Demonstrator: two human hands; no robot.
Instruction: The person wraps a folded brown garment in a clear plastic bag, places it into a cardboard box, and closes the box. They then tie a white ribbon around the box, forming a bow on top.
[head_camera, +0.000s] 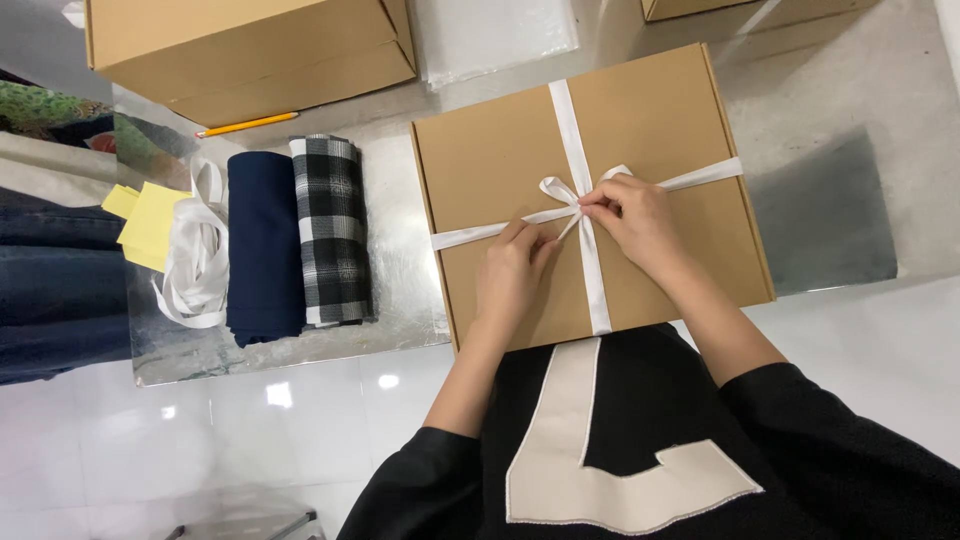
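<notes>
My right hand (632, 215) pinches a loop of the white satin ribbon (577, 150) at its bow atop the flat brown cardboard box (500, 160) on the table edge, my left hand (512, 272) pinning a tail to keep tension.

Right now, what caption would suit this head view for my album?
Two hands, left hand and right hand, pinch a white ribbon bow on a flat cardboard box, beside folded fabrics.
</notes>
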